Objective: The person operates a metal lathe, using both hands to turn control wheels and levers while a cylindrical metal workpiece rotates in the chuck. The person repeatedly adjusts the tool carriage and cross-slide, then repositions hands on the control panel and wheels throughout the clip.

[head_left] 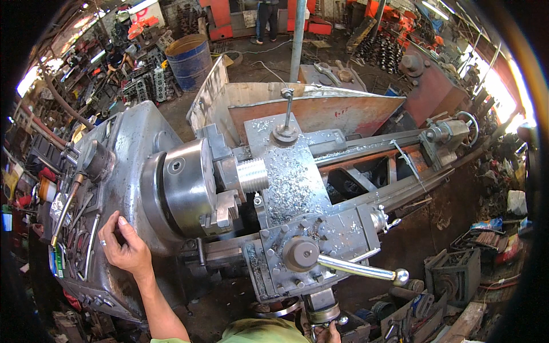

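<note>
The left hand (127, 248), half open and empty with fingers loosely curled, was positioned beside the lathe headstock (128, 166). The right hand (327, 333) was located at the carriage crank (323, 315), where the lower edge prevented clear determination of its grip. The ridged workpiece (252, 174) was seated in the chuck (190, 183).

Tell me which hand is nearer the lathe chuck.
Left. The left hand is below-left of the chuck; the right hand is farther off, below and to its right.
</note>
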A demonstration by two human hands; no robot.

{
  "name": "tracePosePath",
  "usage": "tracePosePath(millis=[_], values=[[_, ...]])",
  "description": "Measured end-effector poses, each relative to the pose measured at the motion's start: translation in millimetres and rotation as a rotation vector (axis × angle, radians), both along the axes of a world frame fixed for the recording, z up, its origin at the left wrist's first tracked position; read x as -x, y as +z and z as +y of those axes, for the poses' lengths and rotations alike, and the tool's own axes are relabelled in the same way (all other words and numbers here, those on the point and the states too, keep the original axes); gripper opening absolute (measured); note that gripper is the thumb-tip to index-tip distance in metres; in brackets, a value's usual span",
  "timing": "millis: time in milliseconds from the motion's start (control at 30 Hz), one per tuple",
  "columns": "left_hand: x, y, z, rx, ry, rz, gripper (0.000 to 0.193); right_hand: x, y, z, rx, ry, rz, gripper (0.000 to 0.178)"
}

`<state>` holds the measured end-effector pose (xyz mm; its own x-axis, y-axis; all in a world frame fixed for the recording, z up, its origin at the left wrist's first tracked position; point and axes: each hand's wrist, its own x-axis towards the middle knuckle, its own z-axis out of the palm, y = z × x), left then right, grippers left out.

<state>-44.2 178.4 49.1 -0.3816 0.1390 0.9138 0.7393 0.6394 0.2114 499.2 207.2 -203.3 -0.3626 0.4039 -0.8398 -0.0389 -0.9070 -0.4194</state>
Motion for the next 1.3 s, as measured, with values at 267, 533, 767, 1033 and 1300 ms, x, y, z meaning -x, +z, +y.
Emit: tracePosePath(millis=[267, 533, 767, 1033, 1300], values=[[2, 0, -1, 0.029, 0.012, 0.033, 0.013, 8, 10, 9, 0.27, -0.157, 0.142, 0.066], [1, 0, -1, 0.038, 0.025, 0.039, 0.013, 28, 61, 29, 0.236, -0.079, -0.084, 0.045], [-1, 0, 0, 0.009, 0.011, 0.011, 0.014, 37, 100, 47, 0.161, 0.158, -0.223, 0.035], [2, -1, 0, 0.014, 0.014, 0.038, 0.014, 51, 133, 55, -0.001, 0.37, -0.297, 0.03], [1, 1, 2, 0.0, 0.012, 0.048, 0.013, 51, 133, 58, 0.027, 0.353, -0.322, 0.029]])
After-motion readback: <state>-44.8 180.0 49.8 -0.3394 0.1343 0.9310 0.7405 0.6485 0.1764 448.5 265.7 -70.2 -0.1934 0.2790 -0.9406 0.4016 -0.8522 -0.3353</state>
